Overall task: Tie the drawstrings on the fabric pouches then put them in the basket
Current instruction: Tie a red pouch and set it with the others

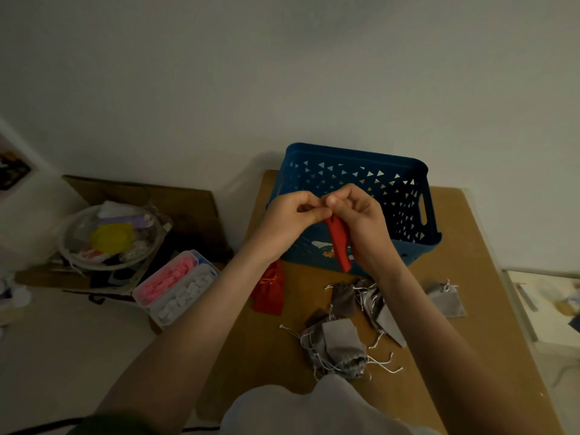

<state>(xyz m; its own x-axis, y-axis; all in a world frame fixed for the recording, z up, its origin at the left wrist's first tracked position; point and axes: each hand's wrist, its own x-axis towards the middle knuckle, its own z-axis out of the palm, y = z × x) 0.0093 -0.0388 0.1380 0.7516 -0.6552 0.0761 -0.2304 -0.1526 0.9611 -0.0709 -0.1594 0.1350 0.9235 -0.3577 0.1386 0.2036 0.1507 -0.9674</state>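
Observation:
A red fabric pouch (339,243) hangs in the air in front of the blue plastic basket (408,199). My left hand (292,216) and my right hand (361,215) meet above it, fingers curled and pinching its top, where the drawstrings are hidden by the fingers. A second red pouch (269,290) lies on the brown table (470,246) under my left wrist. Several grey pouches (342,343) with white strings lie in a loose heap near the front. One grey pouch (447,298) lies apart at the right.
The basket stands at the table's far edge against the wall. Left of the table, lower down, are a clear box with pink and white pieces (175,287), a glass bowl of small items (110,237) and flat cardboard (175,202).

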